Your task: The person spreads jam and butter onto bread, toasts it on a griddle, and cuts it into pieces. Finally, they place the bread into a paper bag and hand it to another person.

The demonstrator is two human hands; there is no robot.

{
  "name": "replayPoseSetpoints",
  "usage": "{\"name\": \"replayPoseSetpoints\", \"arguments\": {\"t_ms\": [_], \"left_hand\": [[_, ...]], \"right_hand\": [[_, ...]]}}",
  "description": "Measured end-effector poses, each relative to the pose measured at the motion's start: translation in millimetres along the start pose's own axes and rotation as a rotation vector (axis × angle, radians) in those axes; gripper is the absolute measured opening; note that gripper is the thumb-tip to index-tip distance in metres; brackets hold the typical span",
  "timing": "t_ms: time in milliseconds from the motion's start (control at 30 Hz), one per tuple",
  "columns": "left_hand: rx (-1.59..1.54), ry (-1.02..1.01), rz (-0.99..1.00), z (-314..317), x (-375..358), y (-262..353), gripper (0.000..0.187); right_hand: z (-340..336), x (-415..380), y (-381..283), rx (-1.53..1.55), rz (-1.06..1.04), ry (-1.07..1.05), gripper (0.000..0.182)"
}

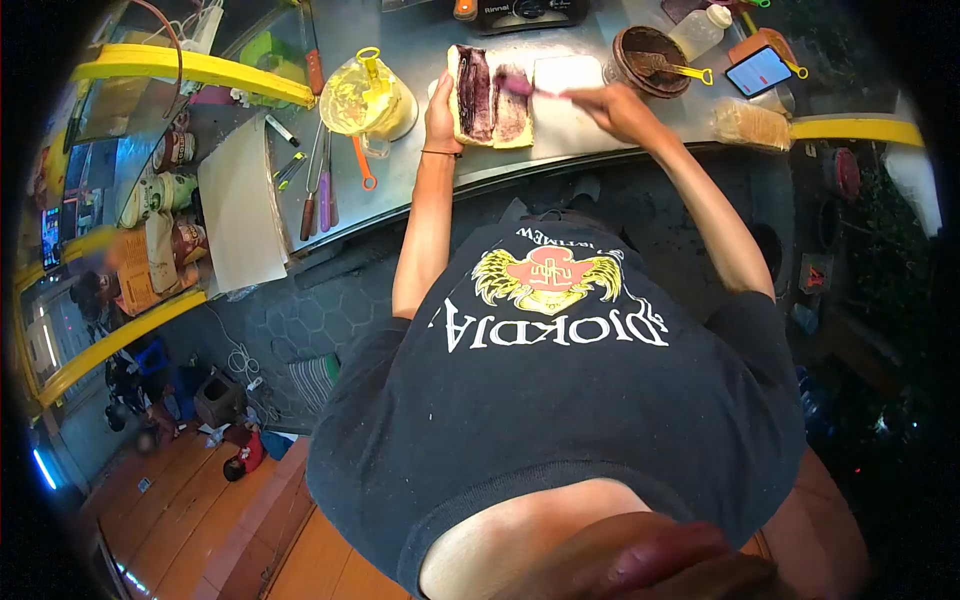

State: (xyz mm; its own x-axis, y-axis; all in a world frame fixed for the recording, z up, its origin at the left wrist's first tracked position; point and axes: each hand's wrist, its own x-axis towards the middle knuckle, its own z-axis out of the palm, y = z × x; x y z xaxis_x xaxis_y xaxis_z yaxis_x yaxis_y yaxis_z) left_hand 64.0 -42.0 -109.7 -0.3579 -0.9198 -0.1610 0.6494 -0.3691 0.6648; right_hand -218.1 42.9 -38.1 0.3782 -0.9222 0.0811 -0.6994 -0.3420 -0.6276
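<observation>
An opened slab of bread [512, 128] lies on the metal counter, its two halves side by side. Dark purple spread coats the left half thickly and the right half more thinly. My left hand [440, 118] grips the bread along its left edge, fingers partly hidden behind it. In my right hand [618, 112] is a spatula [515, 84], fingers closed round its handle. Its purple-smeared head touches the upper part of the right half. A white rectangular slab [567, 72] lies just beyond the spatula's handle.
A jug of yellow cream [368, 98] stands left of the bread. At right are a brown tub [650, 62] with a yellow-handled tool, a phone [758, 72] and bagged bread [752, 126]. Knives [325, 190] and a cardboard sheet [240, 205] lie left; a stove [525, 12] sits behind.
</observation>
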Motion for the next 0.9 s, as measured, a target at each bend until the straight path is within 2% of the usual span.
{"name": "replayPoseSetpoints", "arguments": {"t_ms": [33, 133, 200, 233, 300, 367, 400, 500, 567, 600, 633, 700, 767, 833, 867, 900], "left_hand": [[0.043, 0.017, 0.032, 0, 2, 1, 0.040], [0.044, 0.045, 0.015, -5, 5, -2, 0.040], [0.037, 0.027, 0.013, -11, 6, -3, 0.040], [0.029, 0.015, 0.010, -13, 7, -4, 0.040], [0.055, 0.016, 0.014, -15, 11, -5, 0.040], [0.076, 0.017, 0.046, -16, 12, -6, 0.041], [0.065, 0.065, 0.038, -16, 13, -7, 0.041], [0.073, 0.086, 0.056, -12, 11, -8, 0.040], [0.075, 0.136, 0.040, -12, 12, -8, 0.039], [0.034, 0.087, 0.028, -15, 14, -8, 0.039], [-0.006, 0.040, 0.014, -18, 13, -9, 0.038], [0.007, 0.061, 0.018, -19, 13, -8, 0.036], [-0.011, 0.205, -0.034, -18, 13, -10, 0.034], [-0.078, 0.204, -0.067, -31, 22, -14, 0.031], [-0.071, 0.221, -0.068, -37, 25, -19, 0.030], [-0.066, 0.232, -0.066, -21, 15, -12, 0.030]], "right_hand": [[-2, -9, -9, 0.067, -0.074, -0.031, 0.026], [-11, -16, -17, 0.123, -0.054, -0.073, 0.025], [-9, -3, -2, 0.198, -0.004, 0.133, 0.027], [-8, 3, 1, 0.136, 0.029, 0.243, 0.026], [-5, 9, 2, 0.018, 0.090, 0.232, 0.026], [-1, -9, -9, -0.008, 0.048, 0.010, 0.027], [15, -22, 1, 0.048, -0.111, 0.039, 0.028], [4, -42, -33, 0.183, -0.055, -0.016, 0.027], [-8, -36, -41, 0.168, 0.131, -0.016, 0.025], [1, -35, -38, 0.153, 0.121, 0.114, 0.028], [7, -42, -39, 0.158, 0.128, 0.116, 0.028], [13, -56, -45, -0.037, -0.029, -0.069, 0.032], [15, -69, -52, 0.032, -0.027, -0.066, 0.032], [21, -74, -45, 0.168, -0.164, 0.225, 0.028], [13, -78, -42, 0.143, -0.155, 0.233, 0.028], [1, -80, -42, 0.365, 0.095, 0.287, 0.026]]}}
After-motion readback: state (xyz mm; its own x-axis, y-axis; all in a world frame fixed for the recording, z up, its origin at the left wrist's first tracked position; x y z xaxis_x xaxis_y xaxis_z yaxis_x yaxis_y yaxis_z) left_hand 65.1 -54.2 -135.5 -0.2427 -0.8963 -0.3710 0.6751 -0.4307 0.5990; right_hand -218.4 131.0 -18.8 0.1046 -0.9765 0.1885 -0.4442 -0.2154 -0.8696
